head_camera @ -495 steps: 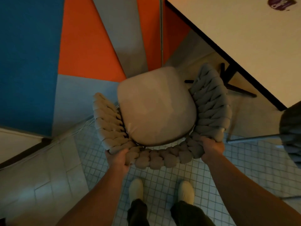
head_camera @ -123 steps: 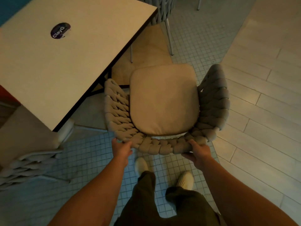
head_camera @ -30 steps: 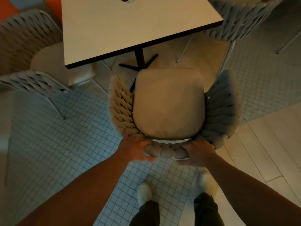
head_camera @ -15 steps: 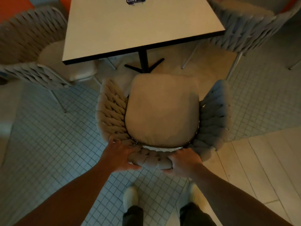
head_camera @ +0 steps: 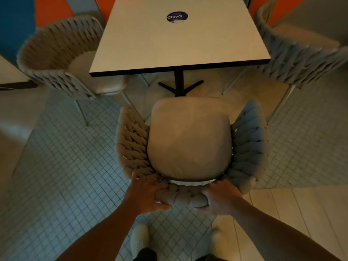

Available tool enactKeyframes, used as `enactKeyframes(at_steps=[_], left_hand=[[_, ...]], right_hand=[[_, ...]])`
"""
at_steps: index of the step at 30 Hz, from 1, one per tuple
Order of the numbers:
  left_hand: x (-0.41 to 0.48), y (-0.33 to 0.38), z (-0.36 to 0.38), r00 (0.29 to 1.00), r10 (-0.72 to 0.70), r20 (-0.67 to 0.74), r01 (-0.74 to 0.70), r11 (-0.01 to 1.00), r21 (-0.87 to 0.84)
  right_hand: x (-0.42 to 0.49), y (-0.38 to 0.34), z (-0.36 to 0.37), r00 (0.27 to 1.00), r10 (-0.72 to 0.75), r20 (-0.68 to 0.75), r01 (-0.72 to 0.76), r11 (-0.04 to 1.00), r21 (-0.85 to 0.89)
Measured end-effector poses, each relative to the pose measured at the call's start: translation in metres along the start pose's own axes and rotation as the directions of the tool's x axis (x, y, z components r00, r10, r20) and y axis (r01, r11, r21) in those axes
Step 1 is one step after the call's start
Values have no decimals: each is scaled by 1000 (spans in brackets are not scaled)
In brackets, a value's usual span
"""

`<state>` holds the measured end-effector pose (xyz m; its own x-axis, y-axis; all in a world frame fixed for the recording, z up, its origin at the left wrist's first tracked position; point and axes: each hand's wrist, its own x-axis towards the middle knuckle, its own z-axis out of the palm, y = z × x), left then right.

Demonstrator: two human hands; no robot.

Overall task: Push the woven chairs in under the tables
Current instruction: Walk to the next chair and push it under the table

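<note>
On the small-tiled floor (head_camera: 66,176), in front of a pale square desk (head_camera: 178,44), the woven chair (head_camera: 250,144) is standing with its open front facing the desk's near edge. Its beige seat cushion (head_camera: 190,140) is lying wholly clear of the desktop in this view. A strip of floor and the desk's black pedestal foot (head_camera: 179,86) are showing between the cushion's front edge and the dark desk rim.

The person is standing right behind the chair, both arms reaching forward and down. The left hand (head_camera: 146,193) is gripping the thick braided top of the backrest near its left rear corner, with the fingers lying over the rim and the thumb curling along its outer side. The right hand (head_camera: 221,198) is gripping the same braided rim right of centre, with the fingers wrapping round it. A short stretch of braid is showing between the two hands.

A second woven chair (head_camera: 56,53) is sitting at the desk's left side, its seat partly hidden by the desktop's corner. A third woven chair (head_camera: 301,59) is sitting just beside the right edge. A round dark sticker (head_camera: 177,16) reading "ClayG" is lying on the far half of the desktop.

The person's pale shoes (head_camera: 139,240) are showing at the bottom of the view. To the right, the tiles are giving way to pale floor planks (head_camera: 301,208).
</note>
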<state>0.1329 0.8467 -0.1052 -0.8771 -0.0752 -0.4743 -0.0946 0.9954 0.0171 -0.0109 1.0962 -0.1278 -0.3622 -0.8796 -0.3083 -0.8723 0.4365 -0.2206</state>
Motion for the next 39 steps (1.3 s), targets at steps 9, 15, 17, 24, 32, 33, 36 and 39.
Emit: enactKeyframes(at_steps=[9, 15, 17, 24, 32, 33, 36, 39], left_hand=[[2, 9, -4, 998, -34, 60, 36, 999, -41], [-3, 30, -10, 996, -46, 75, 51, 996, -75], [1, 23, -9, 996, -39, 75, 45, 996, -80], [24, -18, -5, 997, -29, 77, 35, 997, -72], [26, -45, -5, 997, -16, 79, 19, 999, -34], [26, -48, -6, 996, -14, 85, 16, 1000, -27], [26, -50, -6, 998, -14, 69, 13, 1000, 4], [25, -48, -4, 999, -24, 28, 23, 999, 28]], right_hand=[[2, 16, -6, 994, -103, 40, 105, 994, -37], [-1, 30, -7, 995, -88, 37, 91, 992, -89], [5, 30, -7, 996, -77, 34, 80, 992, -97], [32, 19, -16, 999, -36, -18, 34, 996, -87], [48, 2, -21, 999, -7, -40, 3, 997, -79], [50, 1, -21, 999, -2, -39, -2, 997, -80], [50, -2, -19, 997, 19, -75, -24, 998, -60], [44, 0, -15, 993, 61, -99, -67, 996, -53]])
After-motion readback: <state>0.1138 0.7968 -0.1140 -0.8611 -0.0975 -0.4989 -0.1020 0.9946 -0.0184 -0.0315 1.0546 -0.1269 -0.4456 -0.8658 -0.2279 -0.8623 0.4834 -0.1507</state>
